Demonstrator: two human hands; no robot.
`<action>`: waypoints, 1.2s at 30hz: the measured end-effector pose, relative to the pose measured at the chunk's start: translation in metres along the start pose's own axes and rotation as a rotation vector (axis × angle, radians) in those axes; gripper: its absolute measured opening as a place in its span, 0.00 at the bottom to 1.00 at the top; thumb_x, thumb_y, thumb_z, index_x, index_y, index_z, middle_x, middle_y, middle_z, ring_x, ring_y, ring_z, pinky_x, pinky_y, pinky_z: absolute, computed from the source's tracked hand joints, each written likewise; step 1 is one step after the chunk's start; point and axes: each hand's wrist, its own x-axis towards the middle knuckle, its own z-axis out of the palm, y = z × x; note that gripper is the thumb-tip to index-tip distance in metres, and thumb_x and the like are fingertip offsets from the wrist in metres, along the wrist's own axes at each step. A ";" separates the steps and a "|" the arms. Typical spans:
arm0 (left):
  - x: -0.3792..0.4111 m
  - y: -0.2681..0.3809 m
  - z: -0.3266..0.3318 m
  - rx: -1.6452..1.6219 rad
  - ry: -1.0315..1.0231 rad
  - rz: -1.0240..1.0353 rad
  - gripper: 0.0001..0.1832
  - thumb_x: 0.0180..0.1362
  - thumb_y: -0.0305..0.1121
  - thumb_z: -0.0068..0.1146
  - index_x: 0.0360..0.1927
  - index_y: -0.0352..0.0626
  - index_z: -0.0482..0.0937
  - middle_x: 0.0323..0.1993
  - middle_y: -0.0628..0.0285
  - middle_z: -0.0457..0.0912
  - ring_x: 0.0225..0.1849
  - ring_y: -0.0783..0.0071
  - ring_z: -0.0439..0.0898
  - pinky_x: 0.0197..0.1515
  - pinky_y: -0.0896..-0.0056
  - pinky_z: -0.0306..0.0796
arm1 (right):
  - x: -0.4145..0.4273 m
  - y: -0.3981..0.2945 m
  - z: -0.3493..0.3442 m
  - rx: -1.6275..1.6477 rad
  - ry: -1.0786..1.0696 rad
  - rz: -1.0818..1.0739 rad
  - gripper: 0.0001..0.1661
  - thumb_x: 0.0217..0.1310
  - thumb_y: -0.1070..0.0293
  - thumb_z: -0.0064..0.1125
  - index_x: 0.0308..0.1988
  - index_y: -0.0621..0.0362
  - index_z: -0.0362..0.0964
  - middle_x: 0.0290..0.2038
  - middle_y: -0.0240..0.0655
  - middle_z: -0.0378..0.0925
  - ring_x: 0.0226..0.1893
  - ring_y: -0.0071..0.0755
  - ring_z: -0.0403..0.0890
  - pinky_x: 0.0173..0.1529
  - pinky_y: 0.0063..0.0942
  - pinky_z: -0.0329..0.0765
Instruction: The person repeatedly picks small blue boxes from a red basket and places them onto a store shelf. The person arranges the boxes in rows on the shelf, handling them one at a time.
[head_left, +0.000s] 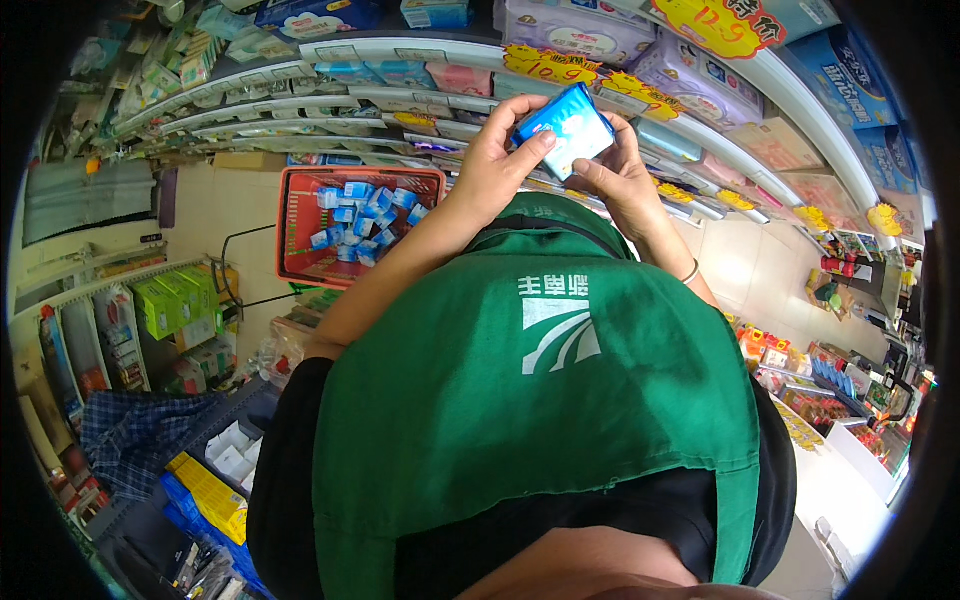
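A blue and white soft packet (574, 135) is held up in front of the shelves, between both hands. My left hand (499, 161) grips its left side with the thumb across the front. On the right, my right hand (622, 176) holds the lower right edge, thumb on the face and fingers behind. Below and to the left, a red plastic shopping basket (289, 259) stands on the floor, with several small blue and white packets (367, 221) lying loose inside. A green apron (465, 337) covers the wearer's front.
Curved-looking store shelves (435, 51) with packaged goods and yellow price tags (551, 66) run across the top. Purple packs (697, 79) stand at upper right. At lower left are green boxes (172, 300), a plaid cloth (139, 435) and a yellow box (214, 495).
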 end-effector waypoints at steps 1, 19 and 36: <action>-0.001 -0.001 0.000 0.005 0.005 -0.008 0.21 0.63 0.33 0.56 0.56 0.37 0.68 0.46 0.62 0.76 0.47 0.79 0.73 0.49 0.77 0.70 | 0.000 0.001 -0.002 0.012 0.001 0.028 0.32 0.59 0.70 0.62 0.58 0.51 0.53 0.49 0.37 0.69 0.47 0.31 0.76 0.50 0.33 0.80; -0.002 0.002 -0.003 -0.061 0.022 -0.100 0.19 0.61 0.29 0.58 0.55 0.40 0.71 0.48 0.63 0.76 0.48 0.77 0.74 0.53 0.75 0.68 | -0.005 0.002 -0.008 -0.016 0.033 0.093 0.20 0.64 0.68 0.54 0.54 0.53 0.59 0.48 0.34 0.70 0.51 0.32 0.75 0.51 0.40 0.79; -0.002 0.037 0.010 0.352 -0.260 0.325 0.22 0.59 0.16 0.44 0.58 0.38 0.69 0.62 0.52 0.70 0.63 0.60 0.69 0.64 0.67 0.60 | -0.018 0.014 -0.013 0.420 -0.421 0.280 0.35 0.58 0.48 0.61 0.59 0.55 0.63 0.48 0.34 0.76 0.48 0.34 0.79 0.50 0.40 0.80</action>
